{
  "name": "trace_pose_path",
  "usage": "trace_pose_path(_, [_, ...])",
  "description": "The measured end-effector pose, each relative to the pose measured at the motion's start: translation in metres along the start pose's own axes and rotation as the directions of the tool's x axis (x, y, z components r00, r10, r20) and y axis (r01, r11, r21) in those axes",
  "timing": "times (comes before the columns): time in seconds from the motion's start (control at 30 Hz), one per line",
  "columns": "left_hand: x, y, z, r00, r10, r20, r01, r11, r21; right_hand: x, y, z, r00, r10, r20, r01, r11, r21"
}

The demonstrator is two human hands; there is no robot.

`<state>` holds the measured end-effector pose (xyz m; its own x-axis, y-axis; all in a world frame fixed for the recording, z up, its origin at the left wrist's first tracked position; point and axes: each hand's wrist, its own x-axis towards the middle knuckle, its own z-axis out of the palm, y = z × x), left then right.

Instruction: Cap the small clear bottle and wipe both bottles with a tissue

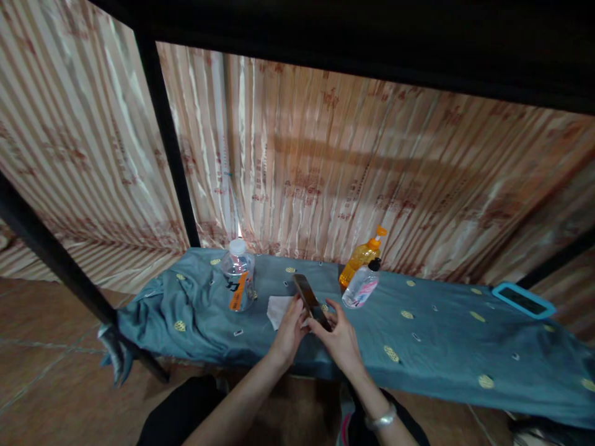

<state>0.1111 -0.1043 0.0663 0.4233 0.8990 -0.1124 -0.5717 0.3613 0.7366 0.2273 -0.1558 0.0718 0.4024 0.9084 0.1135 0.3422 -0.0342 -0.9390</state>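
Between my two hands is a dark smartphone (310, 297), tilted above the cloth-covered bench. My left hand (289, 327) grips the phone's lower left side. On its lower right side, my right hand (341, 334) has the thumb against the phone, with a finger raised apart. A folded white cloth or tissue (276, 310) lies on the bench just behind my left hand, partly covered by it. Beyond my right hand stand a clear pump bottle with a black top and pink label (359, 287) and an amber bottle with an orange pump (357, 262).
A large clear plastic jug (237, 279) with a white cap and orange label stands at left. The blue-green patterned cloth (441, 334) covers the bench. At far right lies a light-blue framed device (523, 300). Black metal posts (170, 136) and a pleated curtain (316, 161) surround it.
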Motion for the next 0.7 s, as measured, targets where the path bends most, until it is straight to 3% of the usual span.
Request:
trace_pose_path(0.07, [0.012, 0.003, -0.005, 0.997, 0.051, -0.056, -0.054, 0.997, -0.055, 0.008, 0.001, 0.021, 0.998, -0.045, 0.048, 0.054, 0.977, -0.209])
trace_pose_path(0.1, [0.018, 0.007, -0.010, 0.995, 0.038, -0.092, -0.044, 0.997, -0.065, 0.009, 0.004, 0.029, 0.996, -0.044, 0.082, 0.060, 0.977, -0.204])
trace_pose_path(0.2, [0.031, 0.017, -0.026, 0.988, -0.051, -0.144, 0.042, 0.997, -0.070, 0.007, 0.019, 0.043, 0.991, -0.042, 0.125, 0.040, 0.999, 0.022])
trace_pose_path(0.27, [0.037, 0.020, -0.034, 0.983, -0.089, -0.158, 0.075, 0.993, -0.087, 0.005, 0.030, 0.046, 0.982, 0.026, 0.186, -0.078, 0.957, 0.278])
trace_pose_path(0.33, [0.040, 0.020, -0.038, 0.980, -0.120, -0.158, 0.103, 0.988, -0.114, 0.005, 0.038, 0.045, 0.941, 0.107, 0.321, -0.246, 0.867, 0.433])
trace_pose_path(0.43, [0.041, 0.017, -0.037, 0.971, -0.181, -0.158, 0.165, 0.980, -0.112, 0.006, 0.041, 0.038, 0.872, 0.139, 0.470, -0.398, 0.760, 0.513])
trace_pose_path(0.7, [0.038, 0.012, -0.023, 0.957, -0.179, -0.227, 0.163, 0.983, -0.087, 0.006, 0.037, 0.027, 0.796, 0.214, 0.566, -0.553, 0.638, 0.536])
